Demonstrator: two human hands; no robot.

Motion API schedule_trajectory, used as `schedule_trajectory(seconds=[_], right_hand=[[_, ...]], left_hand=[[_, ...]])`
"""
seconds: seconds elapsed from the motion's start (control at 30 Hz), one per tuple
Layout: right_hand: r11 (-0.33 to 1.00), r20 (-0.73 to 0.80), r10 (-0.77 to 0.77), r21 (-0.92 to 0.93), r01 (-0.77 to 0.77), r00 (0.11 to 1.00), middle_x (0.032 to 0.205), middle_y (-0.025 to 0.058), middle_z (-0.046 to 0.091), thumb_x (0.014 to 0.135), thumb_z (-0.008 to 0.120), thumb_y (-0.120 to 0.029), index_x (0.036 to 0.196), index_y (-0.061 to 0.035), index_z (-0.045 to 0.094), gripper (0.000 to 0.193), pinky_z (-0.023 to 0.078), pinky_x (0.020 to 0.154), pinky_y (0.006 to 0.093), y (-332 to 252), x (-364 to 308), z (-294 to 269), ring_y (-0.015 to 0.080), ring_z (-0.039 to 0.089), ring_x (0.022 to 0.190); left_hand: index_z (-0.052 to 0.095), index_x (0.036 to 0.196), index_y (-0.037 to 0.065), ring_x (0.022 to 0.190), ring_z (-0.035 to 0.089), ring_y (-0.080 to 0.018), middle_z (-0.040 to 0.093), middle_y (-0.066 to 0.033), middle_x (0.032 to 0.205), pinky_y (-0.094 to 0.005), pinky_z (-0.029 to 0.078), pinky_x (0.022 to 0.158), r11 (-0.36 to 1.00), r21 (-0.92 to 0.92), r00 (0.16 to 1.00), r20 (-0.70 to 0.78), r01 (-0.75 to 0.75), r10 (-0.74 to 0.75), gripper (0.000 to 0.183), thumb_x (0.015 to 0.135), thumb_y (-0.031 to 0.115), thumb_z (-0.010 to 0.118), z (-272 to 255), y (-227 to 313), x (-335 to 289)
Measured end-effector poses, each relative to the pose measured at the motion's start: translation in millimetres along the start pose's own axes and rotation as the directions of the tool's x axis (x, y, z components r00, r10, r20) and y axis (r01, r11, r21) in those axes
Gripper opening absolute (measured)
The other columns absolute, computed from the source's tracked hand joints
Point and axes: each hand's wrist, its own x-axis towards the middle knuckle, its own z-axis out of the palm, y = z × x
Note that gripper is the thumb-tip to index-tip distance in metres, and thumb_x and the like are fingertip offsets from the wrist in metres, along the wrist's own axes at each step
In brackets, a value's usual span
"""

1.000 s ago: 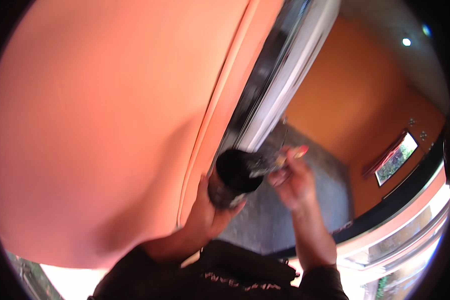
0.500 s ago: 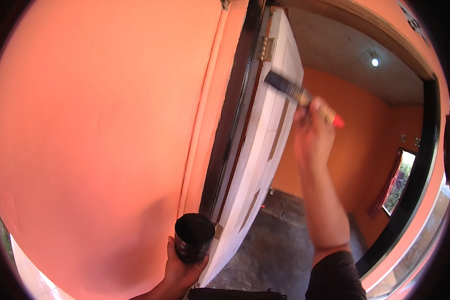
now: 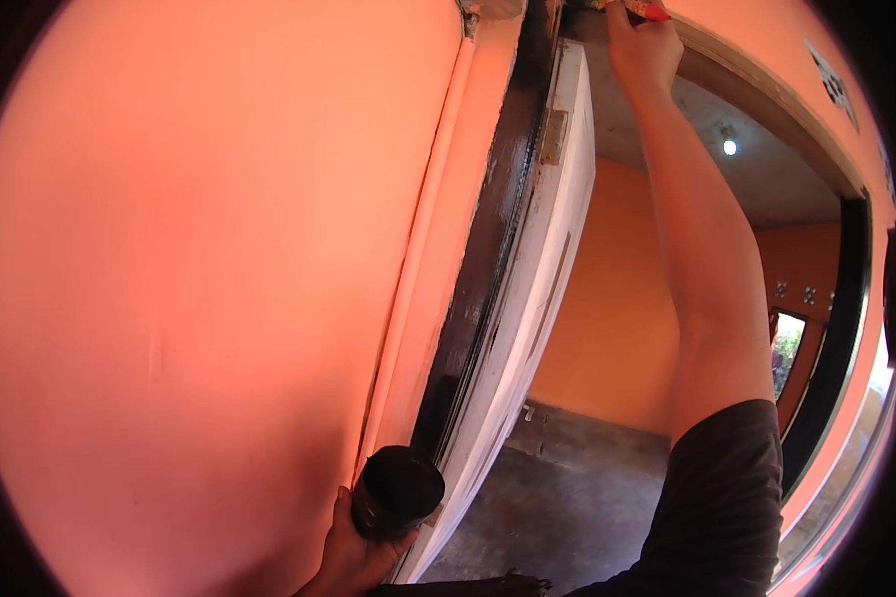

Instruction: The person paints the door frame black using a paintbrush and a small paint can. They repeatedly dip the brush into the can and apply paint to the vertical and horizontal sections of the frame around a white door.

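Low in the view, my left hand (image 3: 353, 547) is wrapped round a dark cup-shaped paint container (image 3: 388, 517), its black mouth tipped up toward me. My right arm reaches up to the top edge, where my right hand (image 3: 647, 50) grips a paintbrush by its red-tipped handle (image 3: 652, 12). The brush is near the upper corner of the door frame; its bristles are mostly cut off, so I cannot tell whether they touch. The left post of the door frame (image 3: 488, 229) is glossy black. Its top beam (image 3: 737, 60) is bare brown along much of its length.
A white door (image 3: 558, 229) stands open into the room, hung from a metal hinge (image 3: 555, 137). An orange wall (image 3: 219, 249) with a vertical pipe (image 3: 418, 234) lies to the left. Inside are a grey floor (image 3: 558, 507), a lit bulb (image 3: 730, 146) and a window (image 3: 786, 348).
My right hand has lifted the paintbrush from beside the door to the frame's top corner. My view has tilted upward. The container stays in my left hand.
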Motion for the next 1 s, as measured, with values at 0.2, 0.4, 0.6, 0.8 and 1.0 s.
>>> schedule_trajectory(seconds=[0.2,0.4,0.6,0.8,1.0], right_hand=[[0.987,0.033,-0.097,-0.122,0.100,0.995,0.082,0.0191,0.070,0.087,0.071,-0.019,0.096,-0.0046,0.065,0.018,0.054,0.070,0.0399,17.6,23.1,23.6,0.0326,0.071,0.079],[0.991,0.143,-0.062,-0.107,0.078,0.988,0.076,0.0149,0.070,0.086,0.071,-0.017,0.089,-0.0019,0.065,0.016,0.053,0.067,0.0383,34.4,21.7,21.4,0.0257,0.070,0.073],[0.998,0.067,-0.064,0.011,0.064,0.996,0.074,0.0114,0.069,0.086,0.069,-0.013,0.088,-0.0011,0.065,0.012,0.051,0.065,0.0339,28.2,38.6,21.9,0.0183,0.066,0.070],[0.901,0.242,-0.119,-0.381,0.207,0.963,0.078,0.0129,0.071,0.085,0.071,-0.030,0.091,-0.0016,0.070,0.029,0.053,0.070,0.0353,51.8,38.2,18.5,0.0212,0.070,0.076],[0.979,0.101,-0.154,-0.120,0.166,0.983,0.074,0.0143,0.068,0.083,0.069,-0.023,0.087,-0.0028,0.068,0.021,0.051,0.067,0.0384,29.0,49.1,22.8,0.0261,0.068,0.073]], left_hand=[[0.047,0.142,0.007,0.126,0.056,-0.0336,0.056,-0.0179,0.138,-0.0510,0.050,0.102,0.986,0.143,0.993,-0.062,-0.086,0.095,0.070,0.100,0.062,0.038,13.0,3.0,6.0],[0.047,0.143,0.007,0.127,0.055,-0.0343,0.056,-0.0186,0.139,-0.0513,0.050,0.102,0.993,0.103,0.997,0.058,-0.052,0.046,0.069,0.100,0.061,0.042,-5.3,9.6,10.1],[0.049,0.141,0.007,0.125,0.056,-0.0339,0.058,-0.0182,0.136,-0.0505,0.052,0.100,0.994,0.095,0.997,0.061,-0.046,0.041,0.068,0.100,0.060,0.041,-10.2,11.0,10.2],[0.050,0.140,0.007,0.120,0.060,-0.0326,0.060,-0.0170,0.134,-0.0498,0.053,0.098,0.989,0.140,0.998,0.035,-0.049,0.045,0.069,0.100,0.062,0.039,-8.1,13.3,10.8],[0.051,0.139,0.007,0.117,0.062,-0.0308,0.062,-0.0159,0.131,-0.0464,0.056,0.092,0.981,0.181,0.998,0.030,-0.065,0.061,0.072,0.099,0.065,0.036,-6.0,12.2,9.0]])
